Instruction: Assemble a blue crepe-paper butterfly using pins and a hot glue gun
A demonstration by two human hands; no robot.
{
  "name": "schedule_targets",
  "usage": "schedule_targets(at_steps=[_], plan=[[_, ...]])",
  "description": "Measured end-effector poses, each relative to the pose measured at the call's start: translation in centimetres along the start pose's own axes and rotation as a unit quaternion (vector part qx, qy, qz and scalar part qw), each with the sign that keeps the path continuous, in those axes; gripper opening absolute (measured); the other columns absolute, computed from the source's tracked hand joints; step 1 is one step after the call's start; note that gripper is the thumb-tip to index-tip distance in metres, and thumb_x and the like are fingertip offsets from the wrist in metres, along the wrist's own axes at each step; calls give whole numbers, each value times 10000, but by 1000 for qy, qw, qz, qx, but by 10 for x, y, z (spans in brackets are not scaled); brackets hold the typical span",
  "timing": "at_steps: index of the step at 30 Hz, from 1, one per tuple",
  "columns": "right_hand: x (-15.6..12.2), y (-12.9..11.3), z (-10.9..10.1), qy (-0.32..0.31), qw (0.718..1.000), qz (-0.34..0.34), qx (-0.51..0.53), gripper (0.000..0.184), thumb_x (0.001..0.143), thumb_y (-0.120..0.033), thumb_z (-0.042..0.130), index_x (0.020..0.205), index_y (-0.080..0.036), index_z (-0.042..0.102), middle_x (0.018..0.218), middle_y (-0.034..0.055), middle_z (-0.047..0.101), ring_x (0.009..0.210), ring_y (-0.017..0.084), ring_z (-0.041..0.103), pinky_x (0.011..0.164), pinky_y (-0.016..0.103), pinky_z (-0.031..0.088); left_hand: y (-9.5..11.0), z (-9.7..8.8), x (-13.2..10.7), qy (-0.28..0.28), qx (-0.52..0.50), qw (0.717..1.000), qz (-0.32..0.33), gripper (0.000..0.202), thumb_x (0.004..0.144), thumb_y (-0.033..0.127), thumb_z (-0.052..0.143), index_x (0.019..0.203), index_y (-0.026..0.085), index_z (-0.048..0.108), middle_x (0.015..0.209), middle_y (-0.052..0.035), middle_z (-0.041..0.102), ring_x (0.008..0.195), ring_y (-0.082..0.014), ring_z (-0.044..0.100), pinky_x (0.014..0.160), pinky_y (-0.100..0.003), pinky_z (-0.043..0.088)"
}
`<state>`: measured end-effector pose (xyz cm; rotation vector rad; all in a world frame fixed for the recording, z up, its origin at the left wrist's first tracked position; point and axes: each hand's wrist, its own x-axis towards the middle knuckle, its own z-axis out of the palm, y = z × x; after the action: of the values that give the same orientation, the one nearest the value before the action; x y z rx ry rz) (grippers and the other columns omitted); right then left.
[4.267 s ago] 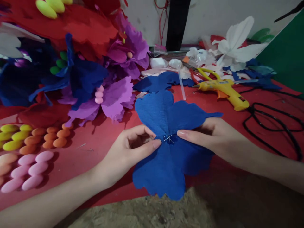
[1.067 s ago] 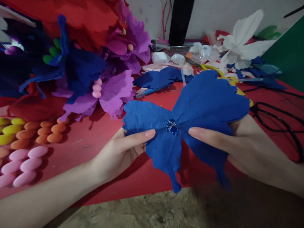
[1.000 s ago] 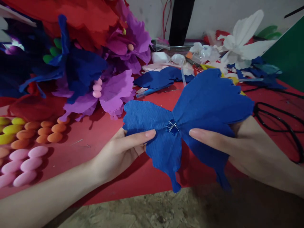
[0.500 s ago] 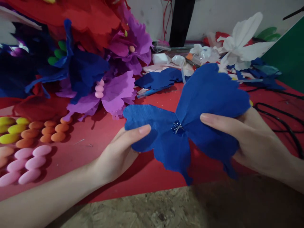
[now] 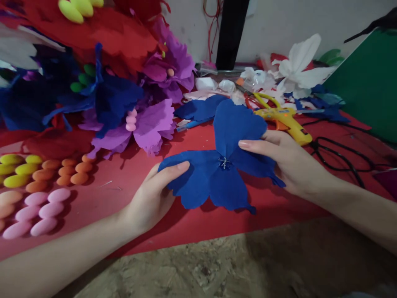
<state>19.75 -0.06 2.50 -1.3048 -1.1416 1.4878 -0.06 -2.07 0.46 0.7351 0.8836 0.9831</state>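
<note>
Between my hands, above the red tabletop (image 5: pixel 149 240), is a blue paper butterfly (image 5: pixel 195 178) with scalloped wings. Thin silvery wire or thread crosses at its dark, shiny centre. My left hand (image 5: pixel 155 194) pinches the outer left wing, thumb on top and fingers underneath. With the thumb over the right wing, my right hand (image 5: pixel 285 163) grips the butterfly from the other side; its fingertips are hidden behind the paper. A yellow glue gun (image 5: pixel 293 124) lies just beyond my right hand.
Purple (image 5: pixel 151 124), blue and red paper pieces crowd the left. Pink (image 5: pixel 48 211), orange and yellow oval pieces sit in clusters at the near left. Scissors (image 5: pixel 263 100), scraps and a white paper flower (image 5: pixel 302 68) are at the back. A black cable (image 5: pixel 341 159) curls on the right.
My right hand has moved left and slightly up, bringing the right wings inward and tilting them. The glue gun and scissors now show behind it. My left hand keeps its hold.
</note>
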Motion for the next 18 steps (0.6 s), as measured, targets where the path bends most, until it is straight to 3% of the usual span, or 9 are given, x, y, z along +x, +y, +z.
schedule_targets(at_steps=[7, 11, 18], plan=[[4, -3, -1, -8, 1000, -5, 13, 285, 508, -390, 860, 676, -221, 705, 712, -13, 709, 636, 117, 638, 609, 219, 532, -4, -3, 2, 31, 21, 999, 1, 253, 586, 293, 802, 534, 154, 597, 507, 42, 542, 484, -93, 459, 497, -213, 381], [6, -5, -1, -9, 1000, -2, 9, 289, 484, -351, 859, 663, -195, 694, 732, -1, 714, 644, 124, 638, 641, 237, 524, -4, -4, 2, 39, 34, 999, -3, 267, 563, 313, 822, 529, 152, 611, 509, 35, 560, 499, -100, 478, 505, -212, 385], [6, -4, -2, -6, 1000, -2, -24, 355, 474, -437, 842, 647, -182, 665, 724, 6, 695, 652, 142, 632, 672, 279, 523, -3, -3, -1, 40, 42, 998, -10, 296, 566, 334, 828, 534, 142, 604, 513, 35, 569, 500, -103, 503, 511, -224, 407]])
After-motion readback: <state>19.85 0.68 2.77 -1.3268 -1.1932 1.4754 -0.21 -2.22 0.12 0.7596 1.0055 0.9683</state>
